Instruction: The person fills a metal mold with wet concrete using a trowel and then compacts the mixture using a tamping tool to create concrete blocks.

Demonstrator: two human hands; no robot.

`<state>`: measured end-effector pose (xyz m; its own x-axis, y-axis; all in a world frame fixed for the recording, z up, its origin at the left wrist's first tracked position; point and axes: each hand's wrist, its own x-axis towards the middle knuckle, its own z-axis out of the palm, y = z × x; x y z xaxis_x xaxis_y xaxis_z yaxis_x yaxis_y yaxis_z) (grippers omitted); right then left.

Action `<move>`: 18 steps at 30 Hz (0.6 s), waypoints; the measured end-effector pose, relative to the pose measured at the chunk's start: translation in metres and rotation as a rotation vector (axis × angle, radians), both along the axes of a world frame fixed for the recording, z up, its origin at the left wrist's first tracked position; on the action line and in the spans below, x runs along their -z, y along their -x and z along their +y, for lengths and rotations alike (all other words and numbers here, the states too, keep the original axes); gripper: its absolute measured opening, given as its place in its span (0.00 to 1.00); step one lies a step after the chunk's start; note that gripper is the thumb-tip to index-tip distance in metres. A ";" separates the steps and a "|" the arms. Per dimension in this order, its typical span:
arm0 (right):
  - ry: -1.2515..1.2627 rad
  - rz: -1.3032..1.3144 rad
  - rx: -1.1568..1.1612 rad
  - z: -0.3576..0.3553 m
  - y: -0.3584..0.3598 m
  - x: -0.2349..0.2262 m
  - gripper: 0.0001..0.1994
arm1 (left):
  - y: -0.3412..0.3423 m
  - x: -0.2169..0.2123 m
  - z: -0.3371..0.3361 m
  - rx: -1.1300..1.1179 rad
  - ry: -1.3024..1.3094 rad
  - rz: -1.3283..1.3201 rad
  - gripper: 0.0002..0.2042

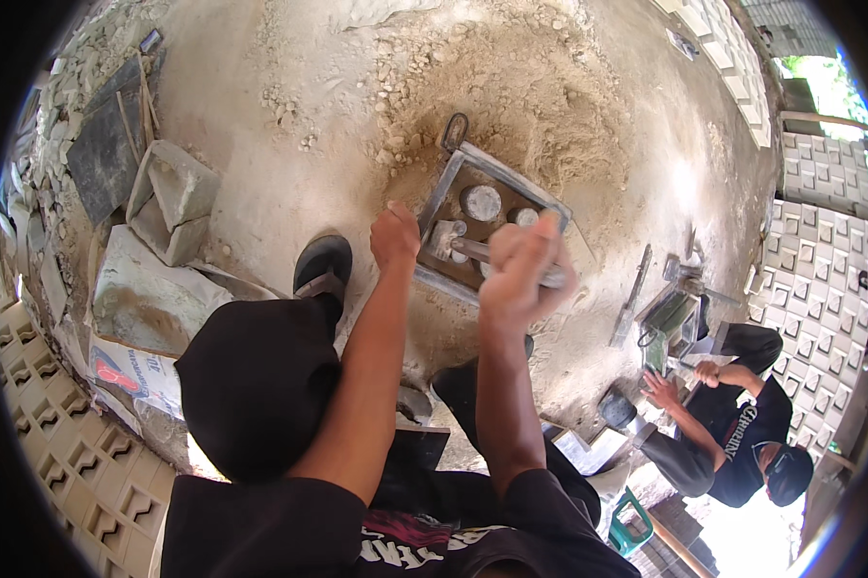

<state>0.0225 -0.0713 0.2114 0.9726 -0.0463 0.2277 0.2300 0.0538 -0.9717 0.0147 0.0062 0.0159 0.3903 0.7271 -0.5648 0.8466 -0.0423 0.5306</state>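
Note:
A rectangular metal mould frame [516, 177] lies on the dusty ground in front of me, with several round grey plugs [481, 202] inside it. My right hand [522, 275], slightly blurred, is closed round the handle of a hammer [445, 239]. The hammer's head is over the left part of the mould, near the round plugs. Beside the mould's left edge, my left hand [395, 236] is closed in a fist; what it grips, if anything, is hidden. A metal loop handle [455, 132] sticks out from the mould's far left corner.
Loose sandy mix [540, 106] is heaped just beyond the mould. At left are hollow concrete blocks [176, 197] and a printed sack [135, 371]. A co-worker [742, 433] crouches at right over another mould [673, 328], near a metal bar [631, 296]. Patterned blocks [809, 279] are stacked behind.

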 end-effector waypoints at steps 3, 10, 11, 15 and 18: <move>-0.184 -0.137 -0.020 0.001 -0.014 0.017 0.21 | 0.002 -0.001 -0.002 0.017 0.014 0.007 0.29; -0.002 -0.018 0.015 0.014 -0.046 -0.001 0.21 | 0.002 0.003 0.002 0.012 -0.002 0.002 0.30; -0.031 -0.028 0.023 0.015 -0.048 -0.004 0.21 | 0.003 0.004 0.003 0.011 0.001 0.004 0.31; 0.129 -0.004 -0.131 -0.002 -0.080 0.077 0.21 | -0.004 -0.007 -0.009 0.046 0.029 -0.011 0.34; -0.061 0.009 -0.057 0.013 -0.080 0.024 0.21 | 0.003 0.002 0.000 0.043 -0.030 -0.058 0.34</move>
<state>0.1021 -0.0583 0.1875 0.9761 -0.0041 0.2175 0.2163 0.1256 -0.9682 0.0118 0.0060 0.0142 0.4532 0.7252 -0.5183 0.8116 -0.0952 0.5765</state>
